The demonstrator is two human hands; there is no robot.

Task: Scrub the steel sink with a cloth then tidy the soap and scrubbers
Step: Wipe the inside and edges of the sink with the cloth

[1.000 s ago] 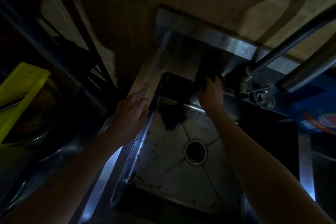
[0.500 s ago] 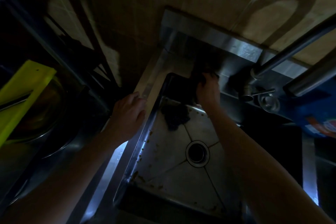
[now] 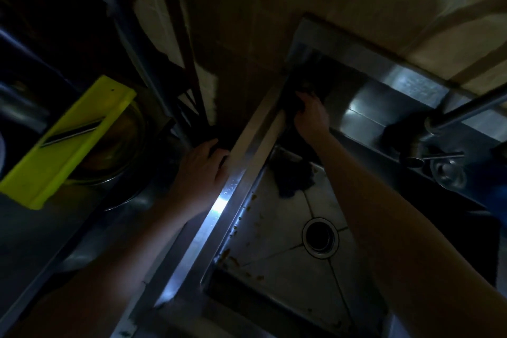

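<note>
Scrubbing seemed half done: R hand [image 3: 311, 118] pressed cloth [image 3: 299, 94] at sink [image 3: 274, 241] corner, grip unclear; L hand [image 3: 199, 170] lay relaxed on rim [image 3: 219, 206]; specks [image 3: 233, 259], scrubber [image 3: 295, 180] left to do.

- Your right hand [image 3: 311, 115] meets the dark cloth [image 3: 307, 81] in the sink's [image 3: 219, 206] far left corner; shadow hides your grip.
- The picture's right edge cuts off the faucet [image 3: 472, 108] spout.

steel counter [image 3: 219, 206] w/ sink [image 3: 274, 252]: dark wad [image 3: 295, 178] in basin, yellow tray [image 3: 65, 143] over bowl [image 3: 120, 156].
</note>
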